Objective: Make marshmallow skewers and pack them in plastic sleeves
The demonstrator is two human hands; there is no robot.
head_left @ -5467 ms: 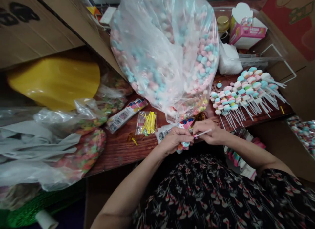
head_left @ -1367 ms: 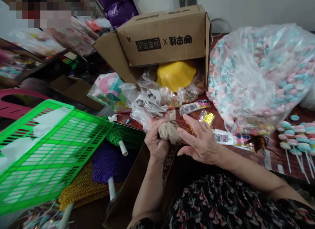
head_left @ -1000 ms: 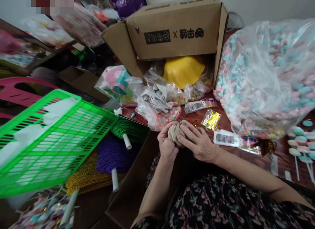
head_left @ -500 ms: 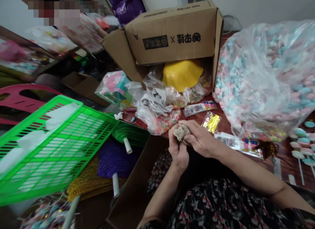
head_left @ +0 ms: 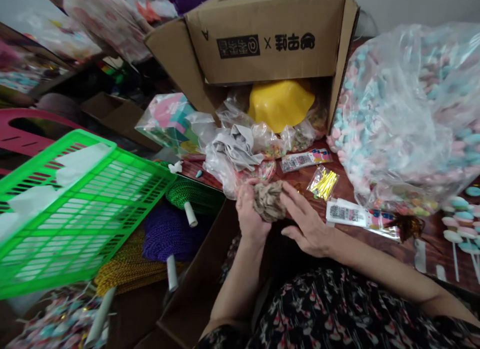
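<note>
The bundle is a speckled beige-brown. The cardboard box is plain brown with black print, and the bowl below it is bright yellow. The clear bag shows pastel pink and pale blue balls. The basket is vivid green with white patches. Beneath it lie green cord, deep purple cord and golden-yellow cord. The table is reddish-brown with streaky wood grain. The dress is black with a scattered pink and white print. The stool is pink.
</note>
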